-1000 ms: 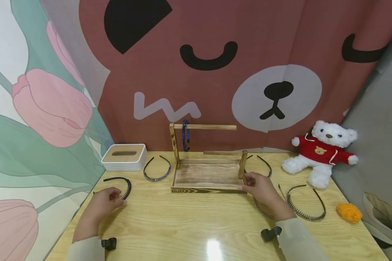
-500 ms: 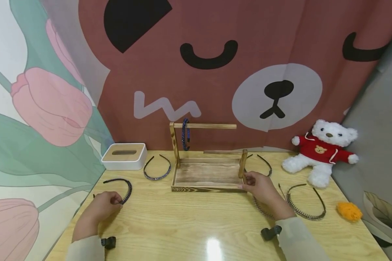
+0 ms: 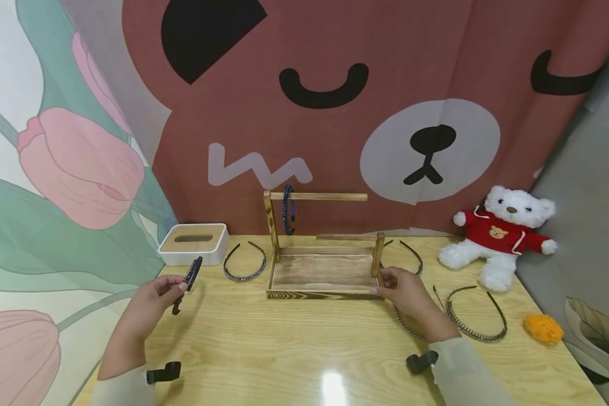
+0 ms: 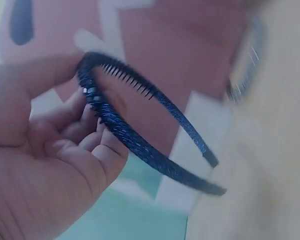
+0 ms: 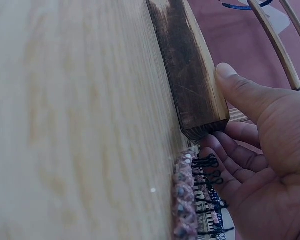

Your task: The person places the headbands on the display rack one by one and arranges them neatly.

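Note:
My left hand (image 3: pixel 149 301) pinches a dark blue toothed headband (image 3: pixel 195 272) between thumb and fingers, raised over the left side of the table. In the left wrist view, the headband's two free ends (image 4: pixel 210 159) point away from the palm. My right hand (image 3: pixel 406 293) grips the front right corner of a wooden stand (image 3: pixel 330 295), thumb on its front edge and fingers around the end. On the stand's upper bar (image 3: pixel 335 197) hangs another blue beaded headband (image 3: pixel 287 211). Beside the right fingers lies a pinkish beaded headband (image 5: pixel 184 200), partly hidden by the hand in the head view.
A sparkly headband (image 3: pixel 245 278) lies left of the stand, near a white tissue box (image 3: pixel 190 258). Right of it are a black headband (image 3: pixel 413 256) and a toothed one (image 3: pixel 479 338). A white teddy bear (image 3: pixel 507 237) and an orange bundle (image 3: pixel 543 329) are at the right.
My left hand has taken hold of the dark blue headband and lifted it off the table, turning it edge-on. The right hand and the stand have stayed in place.

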`<state>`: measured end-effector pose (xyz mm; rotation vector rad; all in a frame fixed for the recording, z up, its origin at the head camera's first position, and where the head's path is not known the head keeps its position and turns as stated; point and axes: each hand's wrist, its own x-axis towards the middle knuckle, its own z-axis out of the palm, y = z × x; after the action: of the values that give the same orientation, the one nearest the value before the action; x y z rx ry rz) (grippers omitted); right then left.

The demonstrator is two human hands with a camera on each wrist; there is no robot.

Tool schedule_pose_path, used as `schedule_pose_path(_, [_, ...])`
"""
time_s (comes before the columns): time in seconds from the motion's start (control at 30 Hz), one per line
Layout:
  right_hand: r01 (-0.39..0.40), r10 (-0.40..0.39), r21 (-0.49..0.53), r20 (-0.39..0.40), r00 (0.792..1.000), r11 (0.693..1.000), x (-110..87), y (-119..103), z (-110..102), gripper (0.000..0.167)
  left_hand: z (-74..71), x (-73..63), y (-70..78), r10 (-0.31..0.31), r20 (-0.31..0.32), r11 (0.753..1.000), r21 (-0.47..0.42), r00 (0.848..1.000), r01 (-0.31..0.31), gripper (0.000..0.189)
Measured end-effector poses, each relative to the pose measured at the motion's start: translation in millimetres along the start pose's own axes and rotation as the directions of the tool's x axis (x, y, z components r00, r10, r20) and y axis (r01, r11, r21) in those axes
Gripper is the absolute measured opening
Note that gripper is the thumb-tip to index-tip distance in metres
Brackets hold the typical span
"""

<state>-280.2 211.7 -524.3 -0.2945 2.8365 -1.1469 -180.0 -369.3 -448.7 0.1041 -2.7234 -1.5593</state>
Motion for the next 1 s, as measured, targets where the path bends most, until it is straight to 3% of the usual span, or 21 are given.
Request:
schedule_pose_path(0.07, [0.000,0.000,0.000,0.000,1.000,1.000,-0.6,-0.3,-0.4,0.064,1.0,1.7,8.4,-0.007,-0.024,0.972,-0.234,1.000,0.002,0.027])
schedule_pose_path(0.1, [0.000,0.000,0.002,0.000,1.000,1.000,-0.8,-0.3,-0.6,0.064,2.0,2.7,11.7,-0.002,-0.035,0.936,-0.352,0.999,-0.011,0.022])
schedule_pose_path(0.17, [0.003,-0.003,0.004,0.001,1.000,1.000,-1.2,-0.8,-0.7,0.064,4.3,4.8,18.6,0.005,-0.049,0.829,-0.558,0.999,-0.032,0.020])
schedule_pose_path(0.23, [0.008,-0.008,0.007,0.003,1.000,1.000,-1.3,-0.8,-0.6,0.063,6.7,6.3,26.0,0.021,-0.055,0.719,-0.692,0.998,-0.053,0.025])
schedule_pose_path(0.3, [0.011,-0.011,0.006,0.002,1.000,1.000,-0.9,-0.6,-0.2,0.062,10.0,7.4,34.9,0.009,-0.053,0.613,-0.789,0.999,-0.048,0.028])
schedule_pose_path(0.37, [0.010,-0.010,0.003,0.001,1.000,1.000,-0.2,-0.1,0.4,0.061,13.8,7.9,45.1,-0.012,-0.049,0.523,-0.852,0.999,-0.035,0.028])
schedule_pose_path(0.4, [0.009,-0.009,0.003,0.002,1.000,1.000,0.3,0.4,0.8,0.061,16.1,8.1,50.2,-0.019,-0.051,0.493,-0.870,0.999,-0.035,0.028])
schedule_pose_path(0.5, [0.003,-0.003,0.005,0.001,1.000,1.000,1.6,1.7,1.7,0.060,24.0,10.8,65.5,-0.034,-0.067,0.423,-0.905,0.997,-0.046,0.026])
schedule_pose_path(0.6, [0.002,-0.002,0.009,0.001,1.000,1.000,1.6,2.0,1.8,0.060,33.0,17.4,81.9,0.028,-0.120,0.359,-0.926,0.992,-0.122,0.024])
schedule_pose_path(0.7, [0.001,-0.001,0.011,0.001,1.000,1.000,1.0,2.0,2.1,0.060,40.4,25.4,103.4,0.138,-0.199,0.256,-0.939,0.970,-0.229,0.021])
schedule_pose_path(0.8, [0.003,-0.003,0.009,0.000,1.000,1.000,1.0,2.8,2.3,0.061,44.2,32.5,131.1,0.204,-0.273,0.158,-0.939,0.940,-0.306,0.018])
schedule_pose_path(0.9, [0.001,-0.001,0.008,-0.003,1.000,1.000,1.1,2.0,1.9,0.061,46.8,41.5,160.0,0.216,-0.319,0.134,-0.926,0.923,-0.352,0.017])
schedule_pose_path(1.0, [0.007,-0.007,0.011,-0.007,1.000,1.000,0.7,0.6,1.8,0.061,51.3,52.2,185.0,0.231,-0.343,0.145,-0.913,0.911,-0.380,0.016])
